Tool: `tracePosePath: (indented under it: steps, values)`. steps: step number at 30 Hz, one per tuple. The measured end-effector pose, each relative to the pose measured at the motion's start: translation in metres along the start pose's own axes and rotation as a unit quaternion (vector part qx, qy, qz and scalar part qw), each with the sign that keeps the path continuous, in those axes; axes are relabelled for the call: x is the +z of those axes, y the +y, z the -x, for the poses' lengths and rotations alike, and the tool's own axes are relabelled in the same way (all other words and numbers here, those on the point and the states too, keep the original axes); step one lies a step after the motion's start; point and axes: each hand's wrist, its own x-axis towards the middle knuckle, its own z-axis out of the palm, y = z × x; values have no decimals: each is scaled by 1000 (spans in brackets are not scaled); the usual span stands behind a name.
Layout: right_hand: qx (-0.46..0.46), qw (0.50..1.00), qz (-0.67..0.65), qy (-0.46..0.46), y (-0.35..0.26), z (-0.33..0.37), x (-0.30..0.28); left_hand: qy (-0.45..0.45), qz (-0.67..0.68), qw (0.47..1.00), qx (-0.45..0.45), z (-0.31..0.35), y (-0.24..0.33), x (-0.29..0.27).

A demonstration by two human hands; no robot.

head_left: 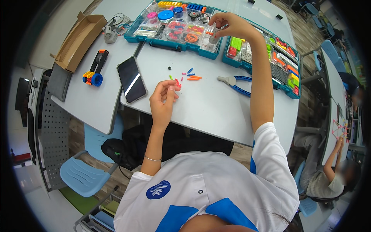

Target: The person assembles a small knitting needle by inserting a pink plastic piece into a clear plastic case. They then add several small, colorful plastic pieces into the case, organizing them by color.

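My left hand is raised over the near edge of the white table, fingers curled round small pink plastic pegs. Beyond it lie several loose pegs: orange ones, blue ones and a green one. My right hand reaches over the teal parts case, thumb and fingers pinched on a small grey piece. The kind of that piece is too small to make out. Wheels, pegs and rubber bands fill the case's clear compartments.
A phone lies left of my left hand. Farther left are a built block piece with a blue wheel and an open cardboard box. Blue-handled pliers lie right of the pegs, near a second parts case. Another person sits far right.
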Motion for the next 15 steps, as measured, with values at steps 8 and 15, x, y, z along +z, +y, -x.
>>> tracePosePath:
  steps: [8,15]
  values:
    - [26,999,-21,-36,9,-1,2,138,-250,942,177,-2,7,-21]
    - [8,997,38,-66,27,-17,18,212,-416,868,167,-6,-5,-82]
